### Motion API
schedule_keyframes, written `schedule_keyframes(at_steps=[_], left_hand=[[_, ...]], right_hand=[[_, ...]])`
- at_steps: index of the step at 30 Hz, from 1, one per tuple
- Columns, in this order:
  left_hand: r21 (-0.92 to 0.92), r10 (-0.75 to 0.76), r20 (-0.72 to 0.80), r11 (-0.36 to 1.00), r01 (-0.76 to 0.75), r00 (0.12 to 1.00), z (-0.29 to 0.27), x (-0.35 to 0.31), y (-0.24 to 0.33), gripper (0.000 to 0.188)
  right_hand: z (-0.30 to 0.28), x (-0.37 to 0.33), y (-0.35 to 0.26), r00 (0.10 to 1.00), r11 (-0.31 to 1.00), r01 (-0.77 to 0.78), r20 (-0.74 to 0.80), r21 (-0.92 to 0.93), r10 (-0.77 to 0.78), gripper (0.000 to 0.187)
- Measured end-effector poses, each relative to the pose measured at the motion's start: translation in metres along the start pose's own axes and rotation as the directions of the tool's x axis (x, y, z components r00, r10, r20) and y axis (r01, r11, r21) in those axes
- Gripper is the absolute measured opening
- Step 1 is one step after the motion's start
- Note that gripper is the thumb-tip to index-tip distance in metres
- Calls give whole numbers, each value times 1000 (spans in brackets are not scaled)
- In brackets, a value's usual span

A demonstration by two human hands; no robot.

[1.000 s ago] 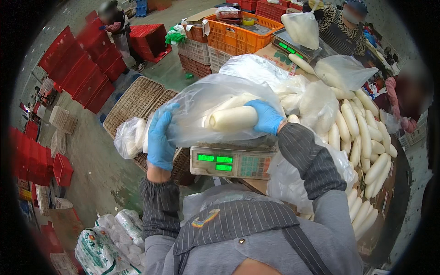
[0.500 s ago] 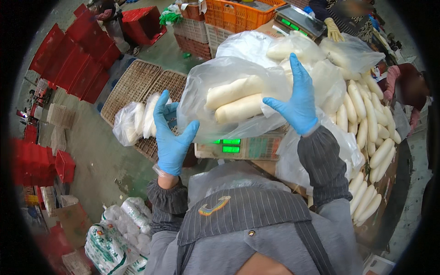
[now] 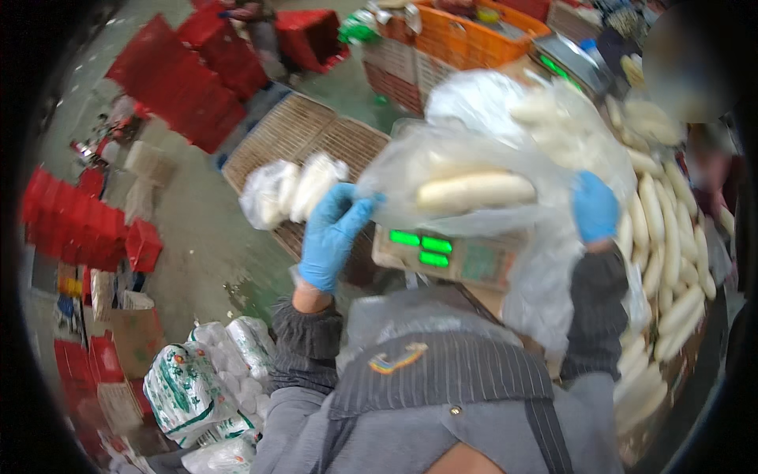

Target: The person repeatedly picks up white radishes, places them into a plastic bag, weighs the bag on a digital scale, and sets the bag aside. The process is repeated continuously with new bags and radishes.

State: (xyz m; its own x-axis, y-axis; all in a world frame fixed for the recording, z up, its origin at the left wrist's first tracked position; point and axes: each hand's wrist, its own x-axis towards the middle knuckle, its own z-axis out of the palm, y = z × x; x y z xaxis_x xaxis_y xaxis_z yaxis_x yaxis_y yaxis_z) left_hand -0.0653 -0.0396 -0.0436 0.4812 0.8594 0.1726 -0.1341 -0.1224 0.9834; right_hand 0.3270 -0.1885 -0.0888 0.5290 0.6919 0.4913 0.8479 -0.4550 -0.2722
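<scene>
A clear plastic bag (image 3: 395,170) with long white radishes (image 3: 476,192) inside lies over a weighing scale (image 3: 387,257) with green lit displays. At the bag's left edge, my left hand (image 3: 328,241) in a blue glove pinches the plastic between thumb and fingers. My right hand (image 3: 594,207), gloved alike and slightly blurred, is closed on the bag's right end. The radishes lie sideways between my hands, and one shows more sharply through the film.
Loose white radishes (image 3: 671,229) are heaped at the right, beside more filled bags (image 3: 560,118). Two bagged bundles (image 3: 296,189) rest on crates (image 3: 292,130) at the left. Behind stand an orange crate (image 3: 466,39) and a second scale (image 3: 572,63). Red bins (image 3: 185,87) stand far left.
Both hands have gone from spread fingers beside the bag to gripping its two ends. My right hand has moved right and down. The whole view has shifted, with surroundings appearing further right.
</scene>
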Motion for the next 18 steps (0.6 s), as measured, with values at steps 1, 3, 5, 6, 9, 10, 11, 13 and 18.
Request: schedule_keyframes(at_steps=[1,3,5,6,9,10,11,13,18], left_hand=[[-26,8,29,1000,-7,1000,-3,7,6,15],[-87,25,21,996,-23,999,5,20,24,17],[-359,112,141,932,-54,984,14,34,40,17],[-399,179,190,913,-91,965,26,39,49,17],[-397,90,355,916,63,931,55,47,74,22],[-374,45,407,919,122,912,63,46,81,21],[-391,99,448,916,95,889,67,49,75,21],[-314,-1,473,934,169,881,65,54,75,20],[-553,30,597,739,385,801,73,52,70,21]], right_hand=[[-24,4,7,998,999,-45,34,-15,45,24],[-63,3,34,999,994,38,-5,-101,-39,21],[-109,10,-9,953,726,-158,296,669,-65,21],[-110,10,-34,948,636,-192,309,747,-77,21],[-113,9,-81,940,324,-288,330,901,-82,21],[-103,11,-85,944,198,-306,324,931,-64,21],[-100,14,-90,946,67,-318,321,946,-47,22],[-115,15,-106,962,215,-259,272,942,-36,21],[-115,22,-100,957,123,-280,288,952,-46,22]])
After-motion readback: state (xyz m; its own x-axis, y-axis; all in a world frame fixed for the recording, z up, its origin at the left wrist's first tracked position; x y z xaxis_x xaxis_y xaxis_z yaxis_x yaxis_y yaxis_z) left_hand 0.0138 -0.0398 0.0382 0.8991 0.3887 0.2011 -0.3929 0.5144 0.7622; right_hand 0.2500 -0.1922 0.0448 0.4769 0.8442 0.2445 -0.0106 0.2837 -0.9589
